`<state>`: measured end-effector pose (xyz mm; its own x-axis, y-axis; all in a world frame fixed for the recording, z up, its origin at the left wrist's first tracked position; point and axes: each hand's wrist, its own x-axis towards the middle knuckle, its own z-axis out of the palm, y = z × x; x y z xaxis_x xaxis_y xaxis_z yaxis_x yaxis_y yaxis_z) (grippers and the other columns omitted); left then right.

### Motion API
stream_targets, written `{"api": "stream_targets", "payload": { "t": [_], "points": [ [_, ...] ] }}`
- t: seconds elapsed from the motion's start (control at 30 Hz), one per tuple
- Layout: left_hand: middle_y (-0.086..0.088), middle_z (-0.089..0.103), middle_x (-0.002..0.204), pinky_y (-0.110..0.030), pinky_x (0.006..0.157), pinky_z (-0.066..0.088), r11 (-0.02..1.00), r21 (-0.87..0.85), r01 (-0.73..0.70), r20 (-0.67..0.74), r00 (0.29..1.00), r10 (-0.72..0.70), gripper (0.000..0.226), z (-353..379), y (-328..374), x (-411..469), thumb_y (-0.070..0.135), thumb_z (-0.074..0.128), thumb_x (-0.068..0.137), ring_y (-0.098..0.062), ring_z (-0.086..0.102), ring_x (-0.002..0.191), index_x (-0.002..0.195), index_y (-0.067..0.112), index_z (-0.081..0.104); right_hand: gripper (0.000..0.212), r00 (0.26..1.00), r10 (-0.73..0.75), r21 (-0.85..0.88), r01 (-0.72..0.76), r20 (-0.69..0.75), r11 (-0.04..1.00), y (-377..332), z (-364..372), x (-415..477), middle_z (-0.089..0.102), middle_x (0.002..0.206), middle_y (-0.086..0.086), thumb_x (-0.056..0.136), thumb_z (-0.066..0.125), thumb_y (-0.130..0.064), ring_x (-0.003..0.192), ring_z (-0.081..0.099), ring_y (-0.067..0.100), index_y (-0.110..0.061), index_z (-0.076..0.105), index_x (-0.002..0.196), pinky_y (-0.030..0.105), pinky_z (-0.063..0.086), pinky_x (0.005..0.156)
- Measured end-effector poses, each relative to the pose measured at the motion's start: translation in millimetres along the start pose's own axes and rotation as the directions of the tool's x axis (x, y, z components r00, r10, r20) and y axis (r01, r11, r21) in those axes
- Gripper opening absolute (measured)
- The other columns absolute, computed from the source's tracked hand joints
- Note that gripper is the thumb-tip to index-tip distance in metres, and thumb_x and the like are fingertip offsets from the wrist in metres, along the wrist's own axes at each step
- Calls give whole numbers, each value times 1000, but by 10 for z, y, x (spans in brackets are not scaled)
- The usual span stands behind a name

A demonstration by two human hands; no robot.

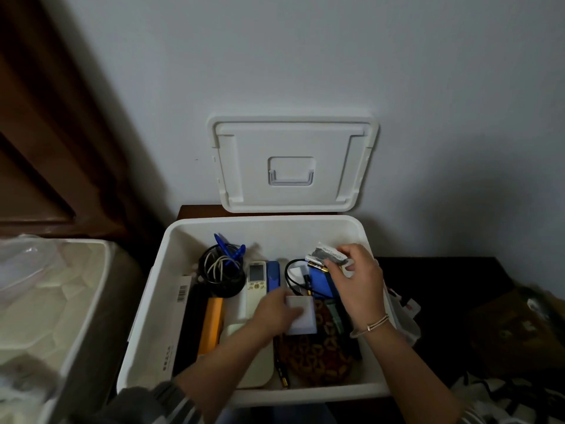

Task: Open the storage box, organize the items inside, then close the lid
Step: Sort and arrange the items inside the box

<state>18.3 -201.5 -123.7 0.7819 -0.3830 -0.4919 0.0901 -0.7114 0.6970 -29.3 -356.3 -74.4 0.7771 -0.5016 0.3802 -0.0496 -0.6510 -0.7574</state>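
Note:
The white storage box (pixel 159 289) stands open, and its lid (pixel 290 139) leans upright against the wall behind it. Inside the box, my left hand (pixel 273 310) holds a small white square box (pixel 302 316) over a brown patterned pouch (pixel 318 356). My right hand (pixel 357 280) pinches a small clear packet with batteries (pixel 325 257) near the box's right wall. Also in the box lie a coil of black and white cables (pixel 218 270), a white remote (pixel 256 280), a blue case (pixel 273 275), an orange item (pixel 211 325) and a blue pouch with a black cable (pixel 321 283).
A second white bin (pixel 76 301) with clear plastic in it stands to the left. Dark wooden furniture (pixel 443 286) lies under and to the right of the box, with crumpled plastic (pixel 403 316) and cables (pixel 501 393) on it. A brown door (pixel 46 133) is at far left.

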Motion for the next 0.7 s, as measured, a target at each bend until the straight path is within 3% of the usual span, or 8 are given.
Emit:
{"api": "stream_targets", "payload": {
  "t": [0.07,0.17,0.3,0.43,0.53,0.6,0.7],
  "points": [
    [0,56,100,-19,61,46,1000,-20,8,-12,1000,-8,17,-250,-148,-71,23,64,91,-13,56,89,104,19,55,17,1000,-16,-7,16,-12,1000,3,-4,1,57,82,-11,76,76,-12,72,53,2,-15,62,86,3,40,65],
    [6,59,97,-13,57,45,998,27,58,32,998,-59,20,-581,-453,-210,24,68,88,-6,59,85,103,24,55,18,1000,-13,-22,13,13,1000,3,10,-2,59,82,-9,77,76,-14,73,57,8,-14,62,88,7,41,62],
    [9,58,99,-15,67,42,964,254,80,108,988,-111,20,-678,-736,-355,28,71,83,-4,56,87,96,27,56,18,994,60,-7,-60,93,998,2,33,-29,66,83,0,78,75,-19,77,62,16,-17,62,92,27,52,66],
    [0,56,119,-21,81,42,893,449,30,113,990,-90,34,-609,-775,-373,30,69,85,-11,52,101,115,21,56,18,968,123,81,-144,220,986,-71,33,-78,67,81,-10,79,74,-21,73,64,2,-25,60,89,10,48,60],
    [-1,54,128,-23,88,45,848,529,-25,84,996,-23,41,-591,-735,-411,30,66,88,-15,54,112,125,20,52,18,926,202,138,-256,319,957,-126,35,-115,70,86,-5,79,73,-16,78,66,6,-13,63,94,17,53,65],
    [1,54,126,-16,79,49,886,460,-62,3,998,68,39,-604,-652,-465,30,64,90,-10,59,103,126,20,53,23,886,231,176,-323,402,930,-179,20,-141,71,92,-5,79,73,-12,84,67,3,-12,63,99,18,55,69],
    [11,62,110,-8,60,44,984,112,-138,-154,976,154,21,-684,-426,-586,34,59,93,1,59,87,114,27,60,32,793,256,219,-435,553,874,-281,4,-222,71,99,-8,79,73,-9,91,67,3,-24,62,105,18,55,74]
  ]
}}
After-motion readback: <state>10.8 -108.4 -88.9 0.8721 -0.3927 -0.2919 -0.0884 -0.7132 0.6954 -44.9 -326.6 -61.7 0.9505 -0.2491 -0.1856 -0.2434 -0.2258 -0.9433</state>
